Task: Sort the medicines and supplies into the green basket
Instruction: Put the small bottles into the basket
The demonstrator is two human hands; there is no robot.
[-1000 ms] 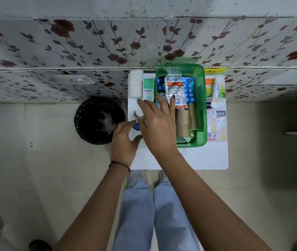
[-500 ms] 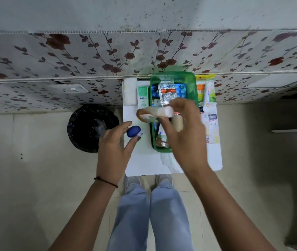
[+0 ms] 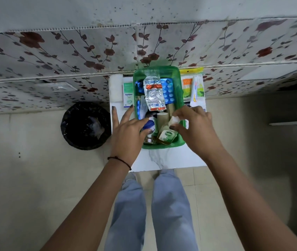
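Note:
The green basket (image 3: 178, 82) stands on the small white table (image 3: 171, 158) against the wall. It holds blister strips (image 3: 154, 95), blue pill packs, brown rolls (image 3: 162, 117) and a dark jar. My right hand (image 3: 192, 127) grips the white cap of a Dettol bottle (image 3: 165, 135), which lies tilted in the basket's near end. My left hand (image 3: 128, 131) holds a small blue-capped container (image 3: 149, 125) between thumb and fingers at the basket's near left corner.
A green-and-white Optibex box (image 3: 128, 95) and a white box lie left of the basket. Packets of plasters, cotton buds and a tube (image 3: 195, 87) lie to its right. A black-lined bin (image 3: 86, 125) stands on the floor to the left.
My right hand carried the Dettol bottle down into the basket's near end. My left hand moved right with the blue-capped container, from above the table into the basket's near left corner.

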